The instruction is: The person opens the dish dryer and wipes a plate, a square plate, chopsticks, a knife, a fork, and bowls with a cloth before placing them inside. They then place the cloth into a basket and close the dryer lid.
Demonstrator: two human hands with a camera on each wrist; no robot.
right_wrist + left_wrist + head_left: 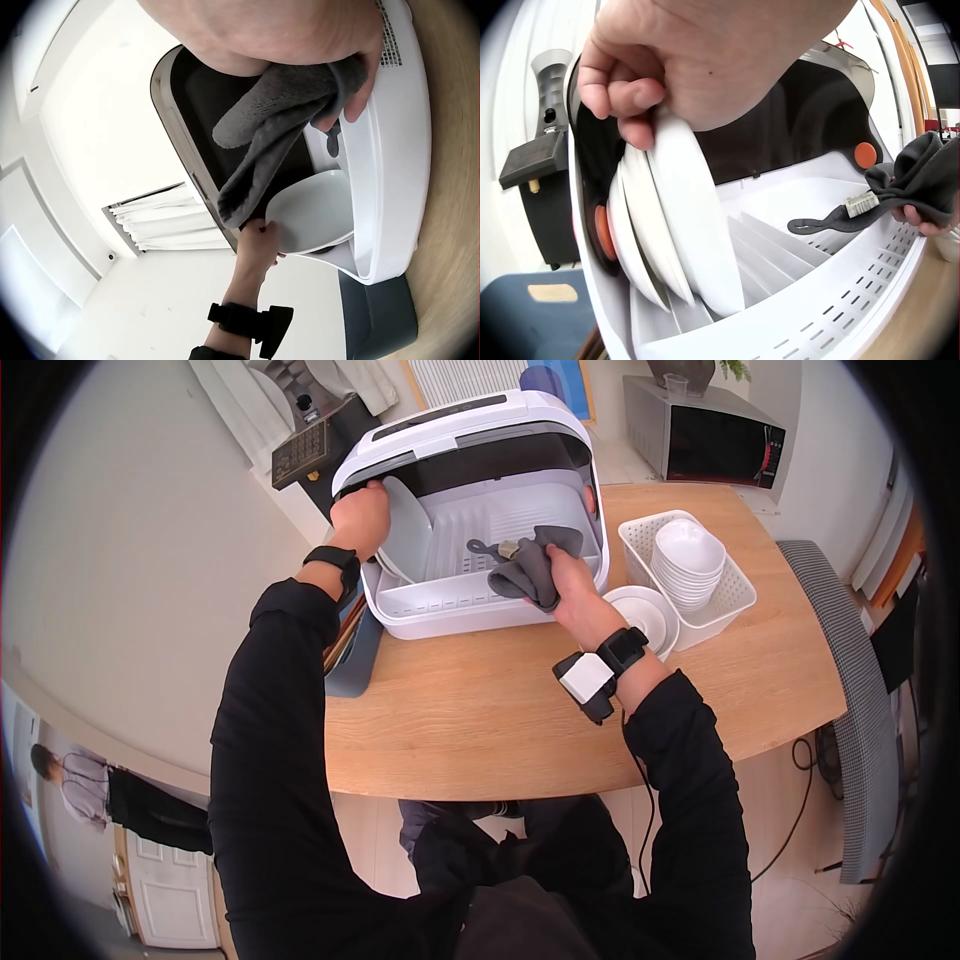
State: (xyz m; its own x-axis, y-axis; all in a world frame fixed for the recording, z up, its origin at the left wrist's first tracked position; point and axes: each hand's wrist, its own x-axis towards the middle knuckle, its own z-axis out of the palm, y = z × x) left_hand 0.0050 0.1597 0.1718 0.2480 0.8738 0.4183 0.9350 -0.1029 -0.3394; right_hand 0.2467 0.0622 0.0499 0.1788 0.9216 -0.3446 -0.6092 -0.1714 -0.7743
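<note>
My left hand (361, 520) is at the left end of the white rack cabinet (440, 628), its fingers curled over the top edge of a white plate (694, 217). Several plates stand upright side by side there, in slots of the ribbed rack. In my right hand (573, 588) is a bunched grey cloth (535, 570), held over the cabinet's right front rim; its loop and pale label (862, 204) hang toward the inside. The dark lid (780, 120) of the cabinet is raised.
Right of the cabinet, a white basket (739, 592) holds stacked white bowls (690, 560), beside white plates (640, 612) on the wooden table (450, 730). A blue-grey bin (356, 665) stands at the left. Behind are a microwave (700, 440) and, far left, another person (110, 795).
</note>
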